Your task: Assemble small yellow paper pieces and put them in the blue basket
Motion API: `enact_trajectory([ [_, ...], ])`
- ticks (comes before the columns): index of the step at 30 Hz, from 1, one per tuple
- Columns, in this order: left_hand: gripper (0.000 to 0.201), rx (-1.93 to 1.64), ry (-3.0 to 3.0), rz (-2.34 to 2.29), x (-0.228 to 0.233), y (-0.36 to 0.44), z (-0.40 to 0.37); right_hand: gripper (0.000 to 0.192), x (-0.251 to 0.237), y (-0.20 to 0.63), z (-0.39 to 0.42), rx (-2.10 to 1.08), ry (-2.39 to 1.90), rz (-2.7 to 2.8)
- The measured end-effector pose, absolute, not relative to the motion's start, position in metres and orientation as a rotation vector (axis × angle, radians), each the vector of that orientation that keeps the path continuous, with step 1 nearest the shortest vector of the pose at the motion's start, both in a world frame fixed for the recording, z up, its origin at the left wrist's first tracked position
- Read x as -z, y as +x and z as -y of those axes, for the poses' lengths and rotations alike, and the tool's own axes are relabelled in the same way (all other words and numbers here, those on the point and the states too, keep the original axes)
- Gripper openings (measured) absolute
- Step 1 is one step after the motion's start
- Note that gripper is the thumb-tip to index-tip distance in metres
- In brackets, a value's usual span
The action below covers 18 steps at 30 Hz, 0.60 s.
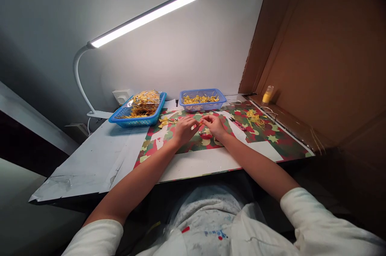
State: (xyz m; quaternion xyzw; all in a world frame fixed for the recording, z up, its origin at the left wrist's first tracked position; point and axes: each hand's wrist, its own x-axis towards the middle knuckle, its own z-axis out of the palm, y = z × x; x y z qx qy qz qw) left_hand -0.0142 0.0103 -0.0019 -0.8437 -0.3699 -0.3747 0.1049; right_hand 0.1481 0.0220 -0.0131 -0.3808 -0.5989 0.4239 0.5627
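**Small parts, crowded desk**

While the desk lamp (144, 17) lights the patterned mat (280, 143), two blue baskets (202, 99) of yellow pieces sit behind. Left hand (183, 129) and right hand (214, 126) meet, fingers pinched on something tiny; what, I cannot tell. A slip could drop it among the loose yellow bits (255, 118) nearby.

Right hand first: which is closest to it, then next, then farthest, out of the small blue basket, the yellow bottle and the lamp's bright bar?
From the right hand, in the head view:
1. The small blue basket, just behind the hand at the back of the table.
2. The yellow bottle, off to the right by the cardboard wall.
3. The lamp's bright bar, high up to the left.
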Motion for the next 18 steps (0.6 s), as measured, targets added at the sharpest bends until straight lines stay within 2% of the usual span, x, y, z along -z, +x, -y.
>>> enact_trajectory([
  [5,0.020,1.097,-2.503,1.104,0.001,-0.012,-0.009,0.029,0.015,0.148,-0.024,-0.947,-0.888,1.381],
  [12,0.018,1.020,-2.505,1.151,0.001,-0.017,-0.011,0.021,0.008,0.157,-0.024,-1.051,-0.936,1.516],
  [18,0.018,1.036,-2.509,1.156,0.000,-0.017,-0.010,0.011,0.006,0.153,-0.017,-0.800,-0.946,1.586],
])
